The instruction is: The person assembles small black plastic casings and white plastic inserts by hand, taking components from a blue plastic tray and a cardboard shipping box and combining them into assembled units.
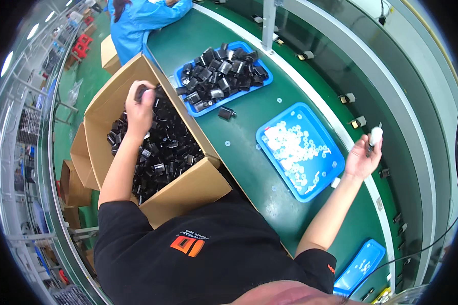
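Observation:
My left hand (139, 109) is over the cardboard box (188, 190), its fingers curled round a small black part. Beneath it the box holds a heap of glossy black block-shaped parts (163, 152). Out to the right, past the shallow blue tray (296, 194), my right hand (362, 161) is closed on a small object with a white top (376, 135) and a dark lower part. Its exact kind does not show. Small white ring-like pieces (303, 152) lie scattered in that tray. One black part (226, 113) rests alone on the green table.
A blue tray (194, 113) heaped with black parts stands at the far side. Another blue tray (345, 285) is at the lower right. White and metal fittings (359, 122) line the strip beyond the table's rail. A person in blue (132, 30) works at the far left.

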The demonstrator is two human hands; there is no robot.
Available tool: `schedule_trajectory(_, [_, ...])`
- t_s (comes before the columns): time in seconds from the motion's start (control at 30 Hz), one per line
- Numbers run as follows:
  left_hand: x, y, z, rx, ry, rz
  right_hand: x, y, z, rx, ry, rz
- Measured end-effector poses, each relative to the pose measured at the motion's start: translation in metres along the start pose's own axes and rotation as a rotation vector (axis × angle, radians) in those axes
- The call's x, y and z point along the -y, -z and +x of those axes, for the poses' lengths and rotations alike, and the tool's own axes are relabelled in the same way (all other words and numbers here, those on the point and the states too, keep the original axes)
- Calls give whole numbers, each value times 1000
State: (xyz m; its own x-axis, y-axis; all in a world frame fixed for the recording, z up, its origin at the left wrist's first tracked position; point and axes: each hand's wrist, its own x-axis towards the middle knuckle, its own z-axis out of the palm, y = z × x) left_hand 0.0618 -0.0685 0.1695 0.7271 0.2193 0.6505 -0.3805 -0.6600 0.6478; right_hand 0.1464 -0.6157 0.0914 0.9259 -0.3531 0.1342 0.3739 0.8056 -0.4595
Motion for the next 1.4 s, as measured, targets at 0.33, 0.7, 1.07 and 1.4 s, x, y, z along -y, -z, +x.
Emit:
schedule_trajectory(0.33, [-134, -164, -3, 635, -364, -539, -18, -90, -95, 381, -194, -222])
schedule_trajectory(0.7, [-134, -208, -27, 834, -543, -402, 0, -117, -114, 349, 27, -1036])
schedule_trajectory(1.07, [-128, -211, -25, 642, -489, -412, -17, -106, -105, 352, 3, -962])
schedule_trajectory(1.4, [-149, -203, -14, 678, -584, -445, -42, -69, -85, 558, -145, -599])
